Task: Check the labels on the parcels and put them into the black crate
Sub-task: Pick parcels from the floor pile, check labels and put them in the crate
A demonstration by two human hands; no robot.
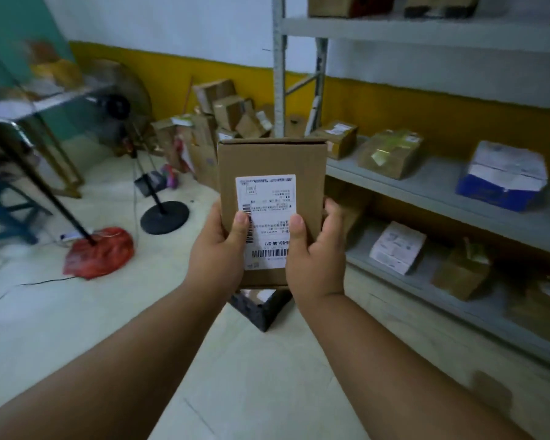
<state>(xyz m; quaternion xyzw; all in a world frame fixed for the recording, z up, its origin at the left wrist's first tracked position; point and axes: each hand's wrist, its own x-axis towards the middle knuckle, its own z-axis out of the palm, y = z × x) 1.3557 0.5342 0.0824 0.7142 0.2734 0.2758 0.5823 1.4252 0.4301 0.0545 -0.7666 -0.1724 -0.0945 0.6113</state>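
Note:
I hold a small brown cardboard parcel (272,163) upright in front of me, its white shipping label (269,214) facing me upside down. My left hand (216,249) grips its lower left edge with the thumb on the label. My right hand (315,258) grips the lower right edge, thumb also on the label. Directly below the parcel, on the floor, a corner of the black crate (261,308) shows; most of it is hidden behind the parcel and my hands.
A grey metal shelf rack (426,188) on the right carries several parcels, among them a blue-and-white box (502,176). A heap of cardboard boxes (223,115) lies in the far corner. A black stand base (165,216) and a red bag (100,252) are on the floor at left.

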